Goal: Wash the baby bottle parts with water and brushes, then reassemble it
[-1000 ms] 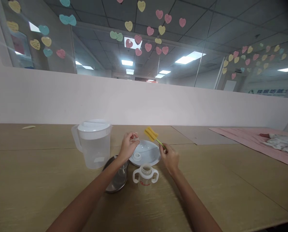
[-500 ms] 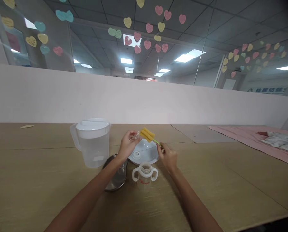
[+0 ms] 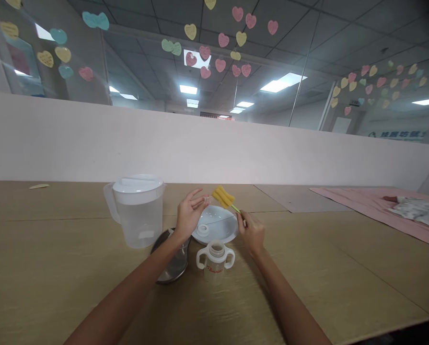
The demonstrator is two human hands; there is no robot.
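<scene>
My right hand (image 3: 250,231) is closed on the green handle of a brush with a yellow sponge head (image 3: 223,196). Between the fingertips of my left hand (image 3: 190,213) is a small clear piece (image 3: 207,199), just left of the sponge and too small to identify. Below them sits a white plate (image 3: 219,225) with a small white ring (image 3: 202,230) on it. A clear bottle with two white handles (image 3: 215,258) stands upright in front of the plate. My left forearm partly covers a metal dish (image 3: 173,273) that holds something transparent.
A lidded translucent pitcher (image 3: 138,215) stands left of the metal dish. Pink cloth (image 3: 358,203) with a patterned fabric (image 3: 421,210) on it covers the right side of the table (image 3: 74,268). The wall (image 3: 207,153) rises behind.
The sponge head has moved slightly right and up, away from my left fingertips. My left hand's fingers are a little more spread, and the clear piece remains between them.
</scene>
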